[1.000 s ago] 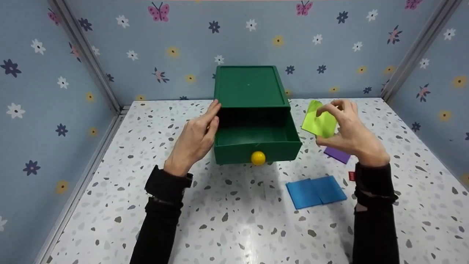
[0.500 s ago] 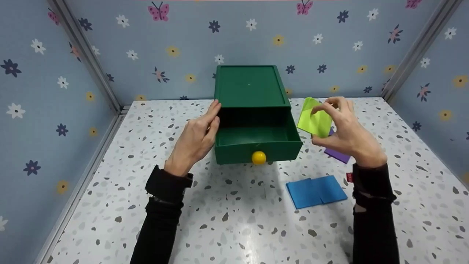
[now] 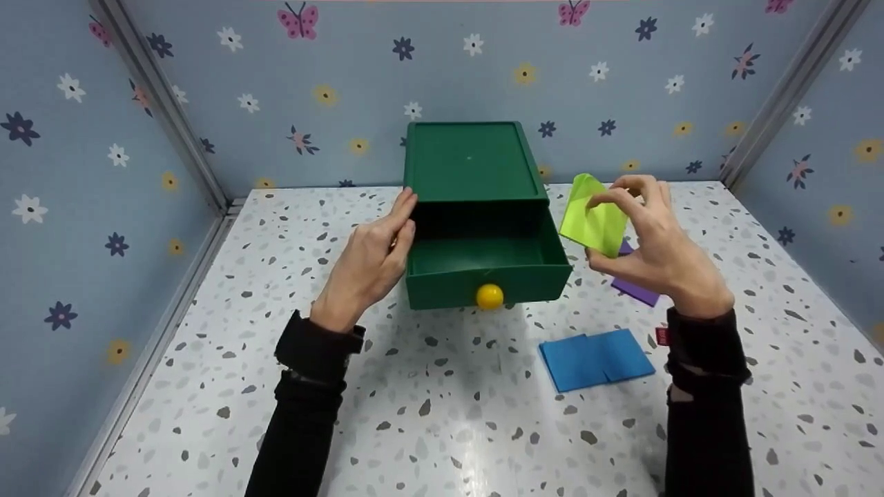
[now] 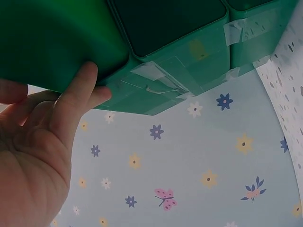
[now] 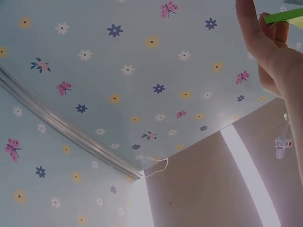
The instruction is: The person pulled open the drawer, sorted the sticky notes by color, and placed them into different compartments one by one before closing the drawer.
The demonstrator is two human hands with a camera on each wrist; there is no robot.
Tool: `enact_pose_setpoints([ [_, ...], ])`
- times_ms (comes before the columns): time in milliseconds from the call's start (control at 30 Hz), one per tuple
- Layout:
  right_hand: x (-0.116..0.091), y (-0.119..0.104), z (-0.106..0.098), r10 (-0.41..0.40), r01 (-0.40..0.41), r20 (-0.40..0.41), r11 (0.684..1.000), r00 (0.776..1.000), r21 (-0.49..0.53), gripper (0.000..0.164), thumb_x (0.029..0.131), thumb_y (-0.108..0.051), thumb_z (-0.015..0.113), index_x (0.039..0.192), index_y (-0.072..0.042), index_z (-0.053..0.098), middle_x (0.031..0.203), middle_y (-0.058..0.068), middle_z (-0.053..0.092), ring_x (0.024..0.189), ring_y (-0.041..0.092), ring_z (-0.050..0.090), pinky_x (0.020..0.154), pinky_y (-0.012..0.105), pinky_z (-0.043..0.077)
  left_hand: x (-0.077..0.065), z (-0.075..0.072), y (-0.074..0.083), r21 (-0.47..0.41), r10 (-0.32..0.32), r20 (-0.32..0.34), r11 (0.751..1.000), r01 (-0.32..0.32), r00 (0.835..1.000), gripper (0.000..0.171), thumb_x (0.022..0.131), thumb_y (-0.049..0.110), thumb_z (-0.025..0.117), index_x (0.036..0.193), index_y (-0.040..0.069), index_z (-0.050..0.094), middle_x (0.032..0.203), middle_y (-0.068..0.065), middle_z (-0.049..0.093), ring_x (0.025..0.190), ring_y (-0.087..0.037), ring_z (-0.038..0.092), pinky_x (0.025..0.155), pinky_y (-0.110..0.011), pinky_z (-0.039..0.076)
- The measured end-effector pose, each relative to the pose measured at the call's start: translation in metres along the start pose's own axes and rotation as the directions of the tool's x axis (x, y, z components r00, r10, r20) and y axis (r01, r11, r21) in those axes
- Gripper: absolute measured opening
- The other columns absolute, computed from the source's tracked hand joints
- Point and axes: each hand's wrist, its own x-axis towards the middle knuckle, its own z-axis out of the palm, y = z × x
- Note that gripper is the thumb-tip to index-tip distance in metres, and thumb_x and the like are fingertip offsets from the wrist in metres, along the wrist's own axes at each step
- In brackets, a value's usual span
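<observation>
Two black sleeves (image 3: 704,435) run into my head feed; the left hand (image 3: 366,266) rests extended fingers along the left side of the green plastic drawer box (image 3: 473,162), while the right hand (image 3: 663,252) pinches a creased lime-green sheet (image 3: 581,219) between curled fingers and thumb; that sheet is just right of the jutting green drawer (image 3: 442,290) with its round yellow knob (image 3: 489,297), partly hiding a flat purple piece (image 3: 635,290); whether sheet and drawer touch I cannot tell; only from the left wrist do I see clear tape strips (image 4: 154,71) stuck across the box's outside; only the right wrist gives me a brown panel (image 5: 194,184), a long white light (image 5: 250,175) and a hanging clear clip (image 5: 281,148); a flat blue rectangular piece (image 3: 595,360) lies on the white, grey-speckled table (image 3: 414,449), nearer the person than the drawer; beyond stand pale-blue walls (image 3: 456,90) printed with flowers and pink butterflies, joined by grey metal rails (image 3: 791,96).
</observation>
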Motion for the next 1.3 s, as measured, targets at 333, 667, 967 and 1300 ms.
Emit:
enact_pose_setpoints([
  [333,0.001,-0.013,0.008,-0.049,0.049,0.003,0.999,0.999,0.001,0.057,0.074,-0.018,0.076,0.127,-0.022,0.054,0.129,0.014,0.037,0.122,0.03,0.031,0.094,0.06,0.042,-0.001,0.0,0.003,-0.009,-0.004,0.014,1.0,0.004,1.0,0.047,0.103,0.028,0.033,0.145,0.005,0.035,0.152,-0.009,0.032,0.139,-0.013,0.034,0.111,-0.032,0.035],
  [667,0.003,-0.017,0.016,-0.09,0.089,0.028,0.995,0.996,0.053,0.055,0.079,-0.022,0.074,0.13,-0.022,0.054,0.129,0.014,0.038,0.122,0.03,0.03,0.097,0.058,0.037,-0.001,0.0,0.005,-0.01,0.006,0.013,1.0,-0.006,1.0,0.047,0.103,0.026,0.033,0.144,0.003,0.035,0.151,-0.012,0.033,0.138,-0.015,0.034,0.11,-0.033,0.036],
  [967,0.006,-0.026,0.027,-0.155,0.151,0.038,0.983,0.987,0.106,0.051,0.081,-0.026,0.072,0.128,-0.019,0.055,0.129,0.013,0.038,0.125,0.029,0.03,0.101,0.051,0.036,-0.003,0.002,0.01,0.005,0.002,0.026,1.0,-0.002,1.0,0.048,0.103,0.027,0.033,0.144,0.002,0.034,0.152,-0.013,0.031,0.138,-0.015,0.033,0.111,-0.032,0.035],
  [1300,0.008,-0.037,0.041,-0.186,0.18,0.094,0.981,0.978,0.067,0.044,0.092,-0.035,0.06,0.129,-0.015,0.049,0.132,0.008,0.038,0.125,0.023,0.029,0.102,0.04,0.035,-0.003,0.0,0.011,0.001,-0.016,0.036,1.0,0.016,0.999,0.048,0.103,0.027,0.033,0.145,0.003,0.033,0.152,-0.011,0.03,0.138,-0.015,0.034,0.111,-0.032,0.035],
])
